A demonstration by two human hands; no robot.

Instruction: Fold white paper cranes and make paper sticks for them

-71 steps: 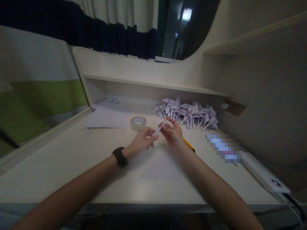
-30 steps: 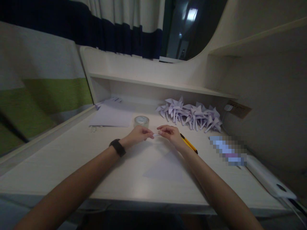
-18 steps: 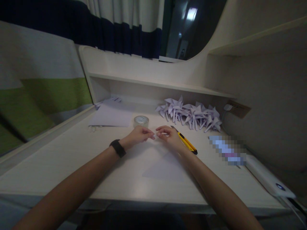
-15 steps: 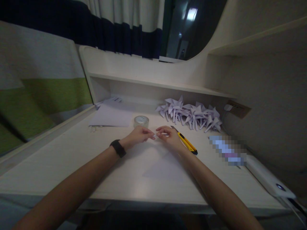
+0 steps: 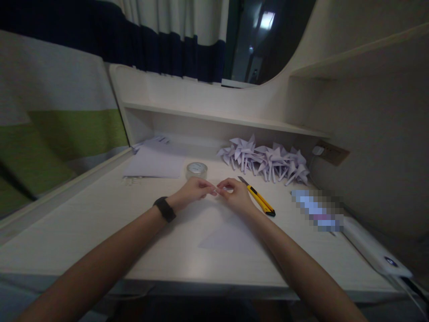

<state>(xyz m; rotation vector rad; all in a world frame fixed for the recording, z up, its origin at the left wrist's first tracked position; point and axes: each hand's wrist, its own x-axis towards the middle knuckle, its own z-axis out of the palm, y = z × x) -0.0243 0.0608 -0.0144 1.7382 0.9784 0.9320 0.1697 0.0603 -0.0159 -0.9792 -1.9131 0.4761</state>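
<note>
My left hand (image 5: 191, 193), with a black band at the wrist, and my right hand (image 5: 235, 195) meet fingertip to fingertip above the desk (image 5: 83, 223). Between them they pinch a thin rolled paper stick (image 5: 221, 191), mostly hidden by my fingers. Both hands are closed on it. A flat sheet of pale paper (image 5: 228, 237) lies on the desk just below my hands. A yellow utility knife (image 5: 258, 202) lies right of my right hand.
A roll of clear tape (image 5: 196, 170) sits behind my left hand. A pile of folded paper pinwheels (image 5: 268, 162) lies under the shelf at the back. Sheets of paper (image 5: 154, 163) lie at back left. A white power bank (image 5: 375, 252) rests at right.
The paper stick, earlier raised and tilted in my fingers, has come down level near the desk. My hands drew closer together and the knife came into full view beside my right hand.
</note>
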